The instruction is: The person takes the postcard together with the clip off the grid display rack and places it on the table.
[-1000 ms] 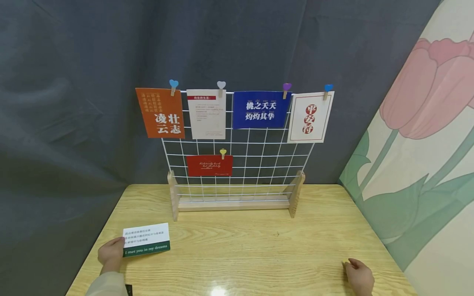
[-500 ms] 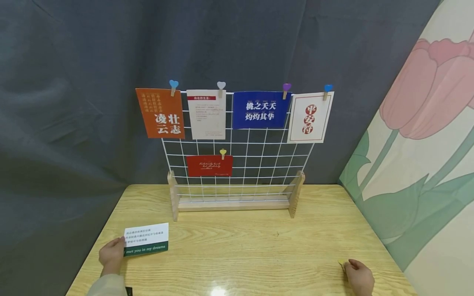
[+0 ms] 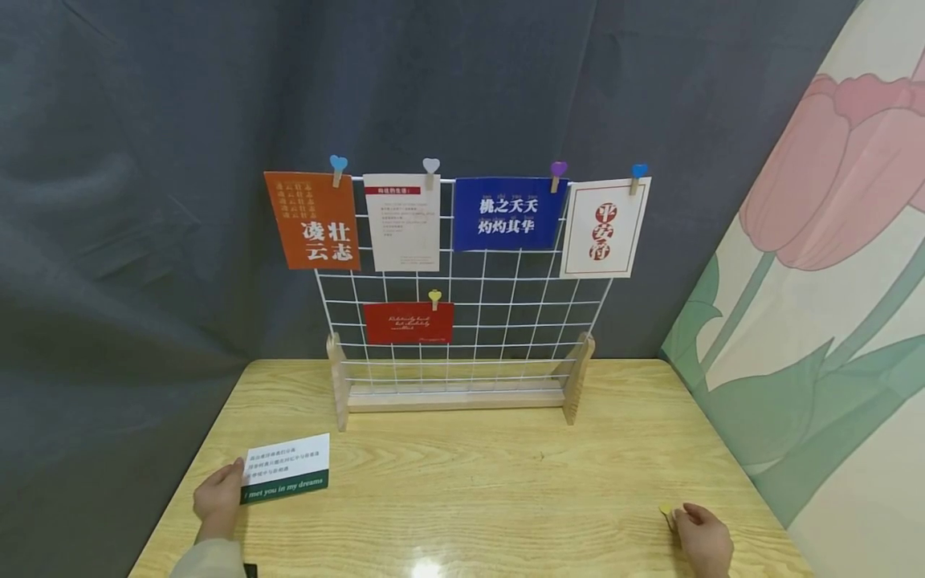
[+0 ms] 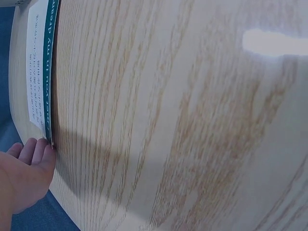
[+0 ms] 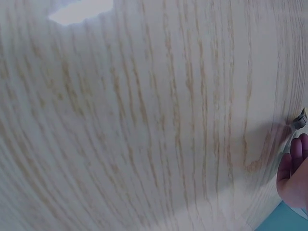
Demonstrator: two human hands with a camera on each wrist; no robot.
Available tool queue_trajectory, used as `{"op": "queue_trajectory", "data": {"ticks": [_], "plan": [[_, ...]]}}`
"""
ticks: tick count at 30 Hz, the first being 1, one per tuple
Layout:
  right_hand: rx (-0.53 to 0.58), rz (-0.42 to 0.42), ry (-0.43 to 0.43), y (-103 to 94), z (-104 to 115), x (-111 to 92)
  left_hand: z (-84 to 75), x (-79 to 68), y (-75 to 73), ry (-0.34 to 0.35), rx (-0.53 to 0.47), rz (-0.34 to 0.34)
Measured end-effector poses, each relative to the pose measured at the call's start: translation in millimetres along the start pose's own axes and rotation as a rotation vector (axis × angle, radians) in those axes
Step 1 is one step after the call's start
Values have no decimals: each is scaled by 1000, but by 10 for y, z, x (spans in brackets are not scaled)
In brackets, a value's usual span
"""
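My left hand (image 3: pixel 219 496) pinches the left edge of a white postcard (image 3: pixel 289 466) with a green band along its bottom. In the left wrist view, the fingertips (image 4: pixel 45 146) meet the short end of that postcard (image 4: pixel 37 72), which stands at a tilt close over the table. At the right, my right hand (image 3: pixel 702 539) holds a small clothespin (image 3: pixel 666 510) with a yellow heart on it. The right wrist view shows the clothespin's dark metal spring (image 5: pixel 299 120) just beyond the fingers (image 5: pixel 297 149); the fingers cover part of the clothespin.
A white wire grid rack (image 3: pixel 500 321) on wooden feet stands at the back of the table (image 3: pixel 462 482). Heart clothespins fasten an orange card (image 3: pixel 307 209), a white text card (image 3: pixel 405 233), a blue card (image 3: pixel 499 213), a red-lettered card (image 3: pixel 621 233) and a red card (image 3: pixel 383 325).
The yellow heart has come further out past my right fingers, to the left. My left hand has tilted the postcard slightly, staying nearly in place.
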State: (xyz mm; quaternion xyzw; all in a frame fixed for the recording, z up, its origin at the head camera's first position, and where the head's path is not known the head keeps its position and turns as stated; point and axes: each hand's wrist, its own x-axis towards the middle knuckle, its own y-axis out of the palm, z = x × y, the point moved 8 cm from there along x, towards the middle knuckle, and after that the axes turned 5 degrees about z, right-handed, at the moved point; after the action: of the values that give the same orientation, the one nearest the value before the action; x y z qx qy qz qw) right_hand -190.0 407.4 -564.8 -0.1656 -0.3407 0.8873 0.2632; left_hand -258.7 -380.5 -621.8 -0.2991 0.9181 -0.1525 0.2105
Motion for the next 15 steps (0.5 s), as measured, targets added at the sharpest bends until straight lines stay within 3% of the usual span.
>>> {"op": "queue_trajectory", "data": {"ticks": [4,7,9,15], "plan": [[7,-2,-21,-29,28,-7,-309,-326,-82,18,2,32],[14,4,-26,-37,41,-11,-376,-372,-105,30,3,36],[12,6,-28,-39,53,-9,-292,-255,-88,34,8,34],[-3,23,-69,-42,120,8,64,303,8,81,27,9]]}}
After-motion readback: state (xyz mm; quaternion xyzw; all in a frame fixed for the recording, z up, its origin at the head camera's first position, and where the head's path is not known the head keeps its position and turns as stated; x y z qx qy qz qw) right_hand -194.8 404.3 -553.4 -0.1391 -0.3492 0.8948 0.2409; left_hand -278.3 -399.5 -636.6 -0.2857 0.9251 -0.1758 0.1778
